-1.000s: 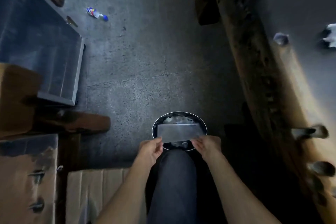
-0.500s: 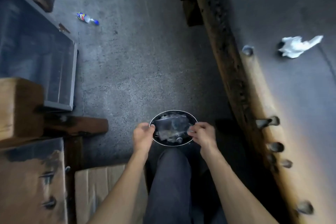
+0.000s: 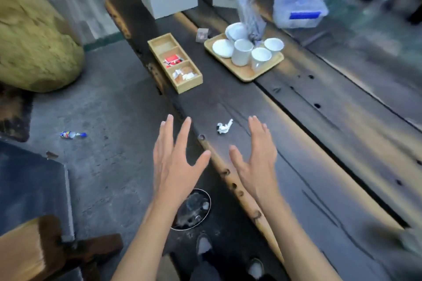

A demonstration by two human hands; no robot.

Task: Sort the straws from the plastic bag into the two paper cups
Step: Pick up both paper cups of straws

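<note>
Both hands are empty: your left hand (image 3: 174, 157) and right hand (image 3: 255, 155) hover spread with fingers apart, palms roughly facing each other, above the near edge of the tabletop (image 3: 319, 166), touching nothing. The task's things sit well away at the far end: a tall clear plastic bag (image 3: 246, 0) stands by the wooden tray (image 3: 245, 73), with what look like straws inside, though it's too blurred to be sure. The tray holds white cups (image 3: 243, 51) and a saucer; I can't tell which two are the paper ones, or if any are. Risks: the bag stands tall and thin right behind the cups, so a quick grab could tip it over or knock a cup off the tray. Cups are crowded together, easy to bump one while reaching past. The divided wooden box (image 3: 175, 63) with sachets sits just left of the tray, in your left arm's path. A crumpled white scrap (image 3: 225, 126) lies between your hands on the tabletop; it could get swept off. The bin (image 3: 194, 209) on the floor is right under your left forearm, next to your feet, so watch you don't kick it as you lean in. The frame is motion-blurred, so reach slowly.
</note>
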